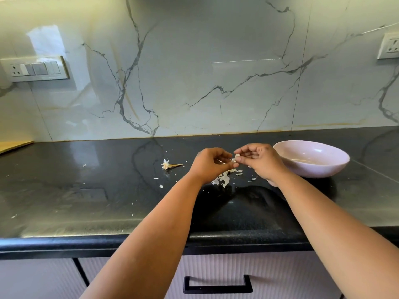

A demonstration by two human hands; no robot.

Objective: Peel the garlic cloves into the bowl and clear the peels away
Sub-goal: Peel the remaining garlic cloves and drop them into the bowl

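Head view. The person is standing at a dark counter [64,190], both arms reaching forward over it. The left hand [210,164] and right hand [261,160] are meeting just above the counter, fingers curled in, pinching a small white clove [236,157] between them. The clove is showing only in the gap between the fingertips; how much skin is left on it cannot be told. Judgement: the two-handed pinch is letting one hand steady the clove while the other is pulling skin off.

The hands are working directly over a heap of peels [224,180], so loosened skin is dropping in one place, which should ease the later clearing. Smaller flakes are lying scattered left and near of the heap.

The bowl [336,167] is sitting just right of the right hand, close enough for a short drop once the clove is bare. Its contents are too faint to tell.

A stem [170,165] with papery remains is lying left of the hands, apart from the heap.

Judgement: peeling is under way; clearing is not yet begun.
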